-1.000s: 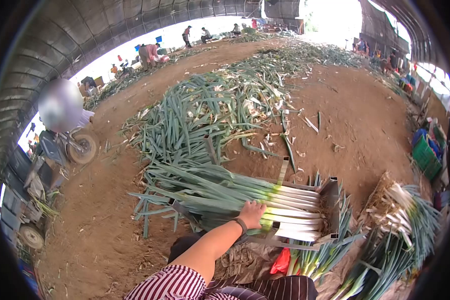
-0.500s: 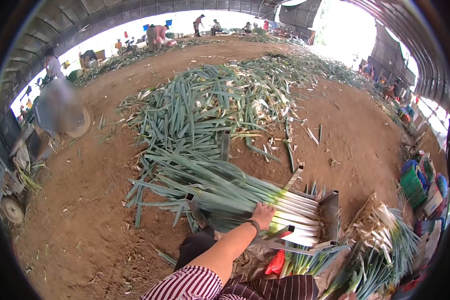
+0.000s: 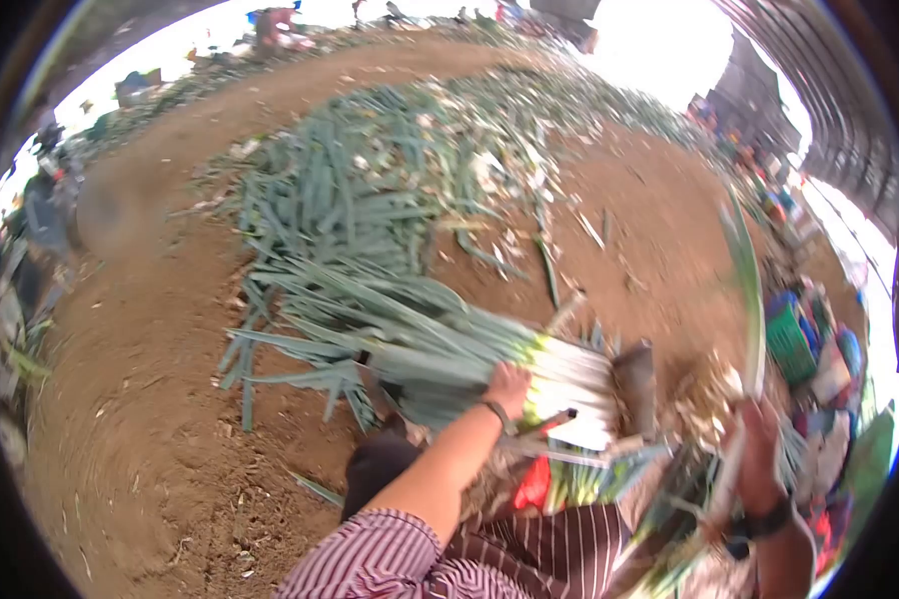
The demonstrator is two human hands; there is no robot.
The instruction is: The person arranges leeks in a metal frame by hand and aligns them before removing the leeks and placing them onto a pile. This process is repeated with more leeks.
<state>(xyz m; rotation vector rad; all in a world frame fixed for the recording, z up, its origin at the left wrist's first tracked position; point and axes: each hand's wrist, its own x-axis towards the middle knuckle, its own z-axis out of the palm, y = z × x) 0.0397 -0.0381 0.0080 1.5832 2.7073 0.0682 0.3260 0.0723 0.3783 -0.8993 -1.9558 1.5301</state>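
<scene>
A bundle of leeks [image 3: 440,344] lies lengthwise in a metal frame [image 3: 633,384], white ends to the right against its end plate and green leaves to the left. My left hand [image 3: 510,387] rests flat on top of the bundle, where green turns to white. On the right, my right hand [image 3: 759,454] is closed round a leek [image 3: 751,299] held upright, its green leaves pointing up. Another pale stalk slants down beside that hand, blurred by motion. Behind the hand, more leeks with dry roots [image 3: 707,389] lie on the ground.
A large heap of cut leek leaves [image 3: 360,180] covers the dirt floor [image 3: 150,399] ahead. Near my knees are a red plastic piece [image 3: 532,483] and more leeks under the frame. A green crate [image 3: 791,344] stands among bags at the right. Blurred people are far back.
My right hand has come up into view at the right with a leek in it. My left hand stays on the bundle. The view has tilted down and shifted.
</scene>
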